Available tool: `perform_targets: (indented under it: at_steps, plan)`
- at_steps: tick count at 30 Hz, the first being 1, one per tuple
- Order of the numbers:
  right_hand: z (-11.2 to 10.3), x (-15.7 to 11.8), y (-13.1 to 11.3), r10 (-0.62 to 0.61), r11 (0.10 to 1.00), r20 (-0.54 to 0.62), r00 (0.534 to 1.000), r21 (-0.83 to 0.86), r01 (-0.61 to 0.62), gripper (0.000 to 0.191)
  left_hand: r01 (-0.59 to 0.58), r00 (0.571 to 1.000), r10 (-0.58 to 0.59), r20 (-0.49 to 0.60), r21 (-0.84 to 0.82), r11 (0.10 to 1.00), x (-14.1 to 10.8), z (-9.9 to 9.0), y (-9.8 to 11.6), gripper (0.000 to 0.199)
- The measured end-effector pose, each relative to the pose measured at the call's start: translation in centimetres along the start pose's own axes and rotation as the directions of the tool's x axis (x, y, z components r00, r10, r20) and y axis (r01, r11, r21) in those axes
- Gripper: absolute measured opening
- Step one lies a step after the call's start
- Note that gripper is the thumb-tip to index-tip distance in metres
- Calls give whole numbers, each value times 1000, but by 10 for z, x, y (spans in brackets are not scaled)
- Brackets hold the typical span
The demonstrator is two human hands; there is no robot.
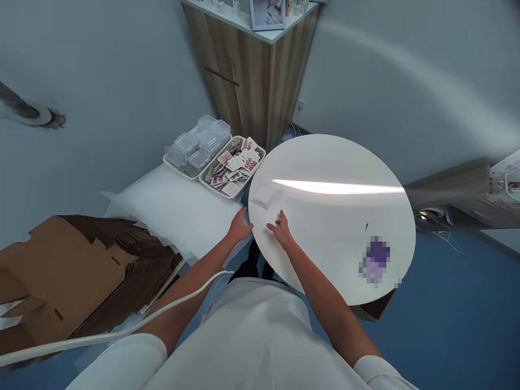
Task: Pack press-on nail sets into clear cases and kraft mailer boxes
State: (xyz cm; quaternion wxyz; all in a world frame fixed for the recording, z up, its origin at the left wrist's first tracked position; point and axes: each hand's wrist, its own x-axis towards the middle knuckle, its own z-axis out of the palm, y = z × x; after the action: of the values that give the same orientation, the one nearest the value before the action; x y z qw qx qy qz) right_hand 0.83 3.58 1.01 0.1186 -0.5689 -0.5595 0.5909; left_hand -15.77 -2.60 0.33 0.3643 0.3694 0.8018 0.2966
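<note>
My left hand hovers at the left edge of the round white table, thumb and fingers apart, with nothing in it. Over the tabletop, my right hand is open too, its thumb spread away from the fingers. Just beyond both hands a small clear plastic box lies on the table, apart from them. Left of it, a white basket holds many printed cards. Beside that basket stands another with several clear plastic boxes.
White packing sheets are stacked left of my left hand. Flattened brown cardboard lies further left. A blurred purple item rests on the table's right side. A wooden cabinet fills the corner. A white cable crosses my left forearm.
</note>
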Motion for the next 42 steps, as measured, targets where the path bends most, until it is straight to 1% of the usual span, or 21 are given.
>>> perform_targets:
  at_steps: [2, 4, 6, 9, 13, 16, 19, 21, 24, 26, 28, 30, 33, 34, 36, 39, 42]
  plan:
    - [-1, -18, 14, -37, 999, 32, 999, 13, 36, 84, -16, 1000, 16, -2, 46, 999, -28, 1, -11, 66]
    - [2, -31, 26, -72, 997, 51, 996, 13, 72, 83, -31, 998, 35, -51, 71, 997, -52, 1, -21, 62]
    - [8, -41, 32, -114, 993, 75, 991, 16, 113, 82, -54, 992, 60, -107, 65, 996, -71, -1, -27, 58]
    - [17, -49, 29, -174, 985, 130, 976, 34, 171, 80, -59, 985, 67, -159, 54, 997, -92, -10, -30, 53]
    - [30, -55, 9, -240, 970, 200, 950, 91, 226, 76, -59, 971, 69, -231, 50, 997, -116, -29, -34, 49]
    - [44, -61, -9, -297, 953, 248, 922, 130, 272, 72, -80, 944, 100, -315, 73, 994, -132, -47, -44, 45]
    - [66, -67, -26, -347, 938, 321, 881, 117, 327, 64, -99, 906, 146, -398, 136, 986, -148, -71, -58, 40]
    - [87, -71, -37, -380, 923, 377, 845, 92, 374, 59, -106, 877, 176, -446, 178, 978, -159, -91, -67, 38]
    - [127, -76, -54, -452, 878, 445, 773, 69, 474, 50, -102, 830, 217, -514, 243, 965, -180, -129, -81, 36]
    - [160, -82, -66, -506, 832, 480, 717, 51, 552, 44, -77, 800, 232, -553, 288, 955, -197, -155, -93, 36]
    - [193, -89, -79, -552, 772, 502, 665, 8, 635, 41, -20, 789, 215, -575, 326, 945, -214, -181, -108, 35]
    - [225, -98, -92, -594, 689, 511, 621, -75, 721, 42, 68, 797, 161, -582, 352, 934, -230, -204, -126, 35]
    - [265, -111, -109, -638, 515, 515, 572, -267, 815, 45, 211, 816, 40, -577, 362, 908, -249, -232, -153, 38]
    - [275, -116, -114, -643, 454, 515, 567, -340, 824, 46, 241, 822, 8, -569, 361, 901, -254, -240, -161, 39]
    - [292, -123, -122, -637, 344, 514, 574, -477, 809, 46, 260, 843, -26, -537, 364, 894, -260, -252, -174, 41]
    - [308, -128, -131, -603, 226, 500, 621, -640, 734, 44, 250, 874, -45, -484, 368, 896, -264, -261, -187, 42]
    - [315, -127, -134, -570, 141, 470, 675, -753, 643, 39, 251, 884, -77, -462, 329, 910, -265, -263, -196, 44]
